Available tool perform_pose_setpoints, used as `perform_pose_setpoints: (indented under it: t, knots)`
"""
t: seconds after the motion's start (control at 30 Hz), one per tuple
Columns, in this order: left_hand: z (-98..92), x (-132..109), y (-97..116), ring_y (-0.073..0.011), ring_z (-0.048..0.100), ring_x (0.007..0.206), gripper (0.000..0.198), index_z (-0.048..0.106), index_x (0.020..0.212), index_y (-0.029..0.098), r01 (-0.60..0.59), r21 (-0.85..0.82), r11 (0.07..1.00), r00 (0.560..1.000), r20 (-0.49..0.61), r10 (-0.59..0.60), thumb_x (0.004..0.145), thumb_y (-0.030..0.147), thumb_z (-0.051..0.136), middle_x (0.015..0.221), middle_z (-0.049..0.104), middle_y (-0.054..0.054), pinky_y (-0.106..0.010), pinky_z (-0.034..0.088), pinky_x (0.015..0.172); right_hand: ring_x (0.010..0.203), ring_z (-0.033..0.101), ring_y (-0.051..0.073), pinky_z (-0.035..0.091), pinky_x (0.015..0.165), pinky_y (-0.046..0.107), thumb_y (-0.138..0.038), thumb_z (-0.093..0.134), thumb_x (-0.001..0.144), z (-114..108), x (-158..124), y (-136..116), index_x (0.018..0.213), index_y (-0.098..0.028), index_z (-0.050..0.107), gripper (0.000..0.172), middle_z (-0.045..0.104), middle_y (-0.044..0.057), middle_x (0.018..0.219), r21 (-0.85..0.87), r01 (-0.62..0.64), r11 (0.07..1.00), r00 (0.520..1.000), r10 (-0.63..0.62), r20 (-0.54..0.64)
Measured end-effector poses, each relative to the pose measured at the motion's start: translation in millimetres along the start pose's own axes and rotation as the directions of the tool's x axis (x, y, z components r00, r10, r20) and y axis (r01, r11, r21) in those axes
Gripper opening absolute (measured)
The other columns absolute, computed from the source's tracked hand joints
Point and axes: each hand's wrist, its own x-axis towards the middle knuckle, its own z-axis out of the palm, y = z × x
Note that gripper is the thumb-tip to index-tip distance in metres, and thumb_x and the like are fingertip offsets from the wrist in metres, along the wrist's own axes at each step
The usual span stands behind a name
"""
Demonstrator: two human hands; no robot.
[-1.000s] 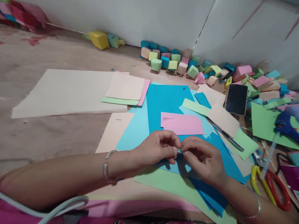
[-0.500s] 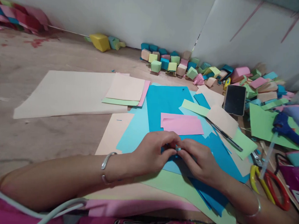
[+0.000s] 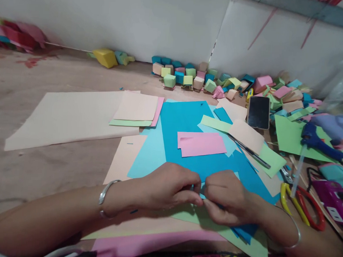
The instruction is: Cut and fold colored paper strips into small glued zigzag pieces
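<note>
Lower than before, hands [image 3: 173,189] [image 3: 228,197] (still) pinch blue piece [image 3: 202,196].

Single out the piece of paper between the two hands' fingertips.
The tiny light-blue paper piece, the only one held, pinched between left hand and right hand; the pink paper beyond lies on the dark-blue sheet.

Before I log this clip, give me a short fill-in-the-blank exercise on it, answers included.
1. The left hand and right hand meet at a small piece coloured light ____.
2. The scissors have one red handle and one ____ handle.
3. The sheet partly under the glue gun is ____.
4. In the image, the pink paper lies to the ____ of the pen.

Missing words: blue; yellow; green; left.
</note>
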Motion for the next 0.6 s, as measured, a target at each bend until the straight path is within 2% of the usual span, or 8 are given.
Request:
perform_pose_setpoints:
  t: [0.1,0.2,0.27,0.4,0.5,0.6]
  knots:
    - [0.7,-2.0,3.8,-0.0154,0.058,0.066,0.032,0.062,0.09,0.018,-0.066,0.126,0.99,0.998,-0.001,0.067,0.098,0.041,0.041,0.074,0.066,-0.003,-0.023,0.038,0.057,0.049,0.029,0.013,0.016,0.05,0.033,-0.01,0.044,0.079,1.3,-0.5,0.5,0.058,-0.023,0.033,0.027,0.034,-0.004,0.052,0.023,0.02,1.0,1.0,-0.02,0.023]
    - [2.6,-3.5,6.1,-0.0161,0.053,0.058,0.035,0.058,0.079,0.019,-0.14,0.313,0.939,0.988,-0.012,0.151,0.099,0.037,0.037,0.064,0.06,-0.003,-0.028,0.034,0.052,0.05,0.031,0.013,0.018,0.05,0.032,-0.012,0.043,0.081,0.8,-0.4,-0.2,0.059,-0.023,0.035,0.026,0.035,-0.004,0.052,0.038,0.026,0.999,0.999,-0.027,0.037]
    - [3.7,-4.5,6.7,-0.0157,0.048,0.053,0.032,0.055,0.071,0.019,-0.179,0.37,0.912,0.98,-0.013,0.198,0.097,0.03,0.039,0.059,0.057,-0.002,-0.03,0.031,0.049,0.051,0.034,0.013,0.019,0.049,0.032,-0.015,0.043,0.083,-0.4,-0.2,-1.3,0.061,-0.022,0.038,0.024,0.039,-0.003,0.054,0.019,-0.016,1.0,0.998,0.015,0.058]
    - [4.9,-7.1,7.6,-0.0143,0.042,0.047,0.026,0.05,0.065,0.02,-0.17,0.361,0.917,0.983,-0.007,0.185,0.09,0.023,0.045,0.052,0.051,-0.001,-0.031,0.026,0.046,0.055,0.039,0.013,0.021,0.05,0.031,-0.017,0.042,0.087,-1.7,-1.2,-5.6,0.069,-0.02,0.046,0.019,0.049,-0.001,0.061,-0.035,-0.107,0.994,0.986,0.111,0.127]
    - [5.3,-8.4,9.5,-0.0135,0.039,0.045,0.022,0.048,0.064,0.02,-0.153,0.323,0.934,0.988,0.017,0.156,0.086,0.021,0.05,0.05,0.051,0.0,-0.031,0.023,0.045,0.053,0.033,0.013,0.018,0.05,0.032,-0.016,0.041,0.087,-1.4,-2.3,-12.7,0.064,-0.021,0.04,0.023,0.045,-0.002,0.057,-0.014,-0.066,0.998,0.99,0.067,0.123]
    - [5.4,-7.2,12.4,-0.0139,0.042,0.048,0.025,0.043,0.062,0.02,-0.22,0.181,0.958,0.975,0.05,0.215,0.086,0.022,0.051,0.052,0.053,0.0,-0.032,0.025,0.046,0.052,0.028,0.013,0.019,0.05,0.032,-0.014,0.04,0.085,-3.2,-2.4,-21.3,0.062,-0.022,0.032,0.025,0.038,-0.003,0.055,0.113,-0.033,0.993,0.991,0.017,0.136]
